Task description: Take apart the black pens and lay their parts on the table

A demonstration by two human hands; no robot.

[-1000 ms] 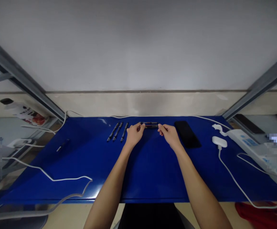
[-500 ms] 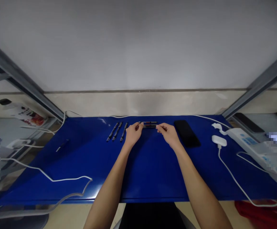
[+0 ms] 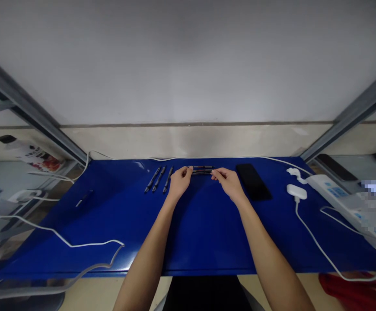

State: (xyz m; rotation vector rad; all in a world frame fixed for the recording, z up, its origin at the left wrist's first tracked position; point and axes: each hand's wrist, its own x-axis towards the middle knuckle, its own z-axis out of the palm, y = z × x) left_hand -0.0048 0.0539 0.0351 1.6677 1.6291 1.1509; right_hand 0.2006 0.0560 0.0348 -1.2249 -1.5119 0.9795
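A dark pen [image 3: 202,172] lies crosswise between my two hands, one end pinched by each. My left hand [image 3: 180,181] has its thumb and fingers closed on the left end. On the right end, the fingertips of my right hand [image 3: 227,180] are closed too. Just beyond it another dark pen [image 3: 204,166] with a reddish mark lies parallel, its left end partly hidden by my left hand. Left of that hand are three dark pens, a left one [image 3: 152,179], a middle one [image 3: 159,178] and a right one [image 3: 168,179], slanted side by side.
A black phone [image 3: 253,182] lies right of my right hand. Farther right are a white earbud case [image 3: 296,191] on a cable and a white power strip [image 3: 333,190]. Another pen [image 3: 84,198] lies at the left of the blue desk [image 3: 207,237]. A white cable [image 3: 87,245] crosses the left front.
Both hands stay almost in place, still holding the pen by its ends. The pen sits very slightly nearer to me, a little more apart from the one beyond it.
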